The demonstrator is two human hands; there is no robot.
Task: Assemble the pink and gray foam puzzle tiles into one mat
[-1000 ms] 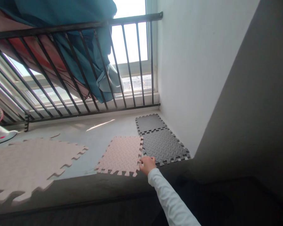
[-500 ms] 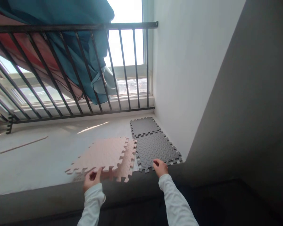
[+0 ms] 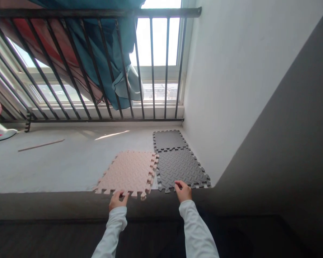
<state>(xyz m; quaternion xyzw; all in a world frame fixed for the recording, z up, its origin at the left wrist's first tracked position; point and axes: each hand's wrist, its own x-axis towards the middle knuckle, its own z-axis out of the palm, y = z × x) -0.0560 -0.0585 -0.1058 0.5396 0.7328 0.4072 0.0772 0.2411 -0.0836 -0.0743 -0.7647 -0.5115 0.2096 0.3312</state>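
A pink foam puzzle tile (image 3: 127, 171) lies flat on the concrete floor, with a second pink tile showing under its right edge. My left hand (image 3: 117, 200) grips its near edge with the fingers on top. To the right, two grey foam tiles are joined in a row along the wall, the near one (image 3: 179, 167) and the far one (image 3: 169, 140). My right hand (image 3: 183, 191) pinches the near edge of the near grey tile. The pink tile's teeth sit against the grey tile's left side; I cannot tell whether they interlock.
A black metal railing (image 3: 97, 71) fronts a window, with teal and red cloth (image 3: 107, 53) hung over it. A white wall (image 3: 231, 71) rises on the right. A fan base (image 3: 0, 134) and a thin stick (image 3: 40, 145) lie at the left. A dark ledge (image 3: 56, 204) crosses below my hands.
My left hand came into view carrying a pink tile from the left and has laid it flat over the first pink tile. My right hand shifted from the pink tile to the grey tile's edge.
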